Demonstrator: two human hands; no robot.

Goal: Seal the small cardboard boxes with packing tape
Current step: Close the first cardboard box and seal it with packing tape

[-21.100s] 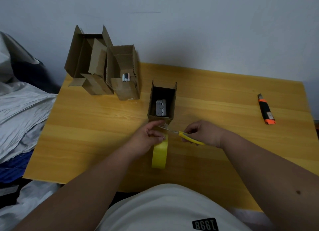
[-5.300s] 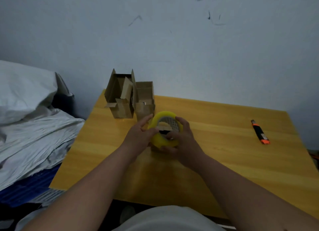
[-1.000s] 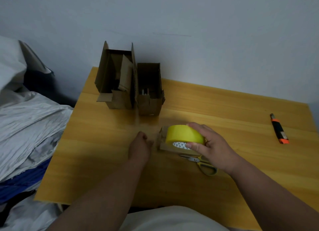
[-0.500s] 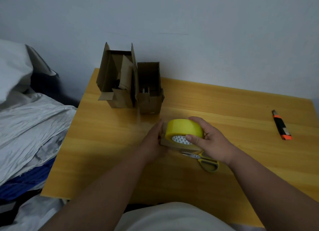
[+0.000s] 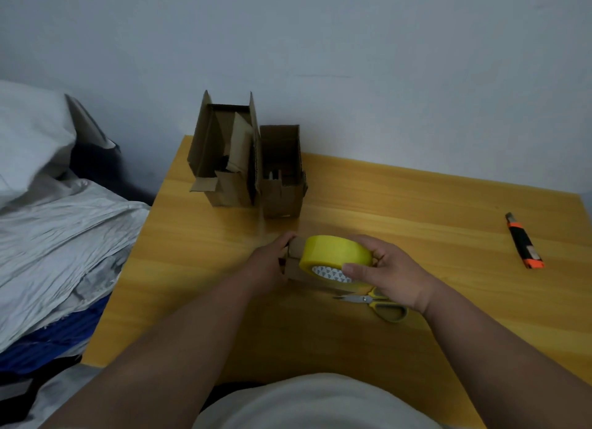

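Wooden table (image 5: 416, 210): right hand (image 5: 389, 270) grips yellow tape roll (image 5: 334, 254); left hand (image 5: 267, 263) holds box (image 5: 293, 258).

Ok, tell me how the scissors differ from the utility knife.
The scissors have yellow handles and lie just under the right hand; the utility knife is black and orange and lies far right, untouched. The scissors lie crosswise, the knife nearly front to back. Both rest flat on the table.

place: bedroom (home) | evidence: rumpled bedding (image 5: 57, 236) beside wooden table (image 5: 400, 204)
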